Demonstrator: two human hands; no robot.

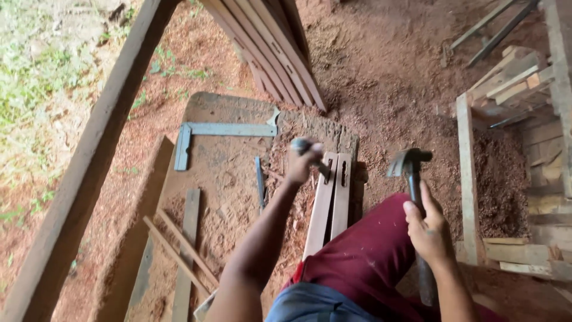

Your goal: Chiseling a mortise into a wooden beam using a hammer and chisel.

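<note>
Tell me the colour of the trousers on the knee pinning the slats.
Dark maroon trousers, clearest in the head view.

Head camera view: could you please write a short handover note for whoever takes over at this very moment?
Left hand: gripping a chisel set on the two wooden slats.
Right hand: holding a hammer raised, clear of the chisel.
The slats lie side by side on the sawdust-covered board; each shows a slot near its far end.
A metal square and loose strips lie to the left.
Whether the slots are finished cannot be told.
</note>
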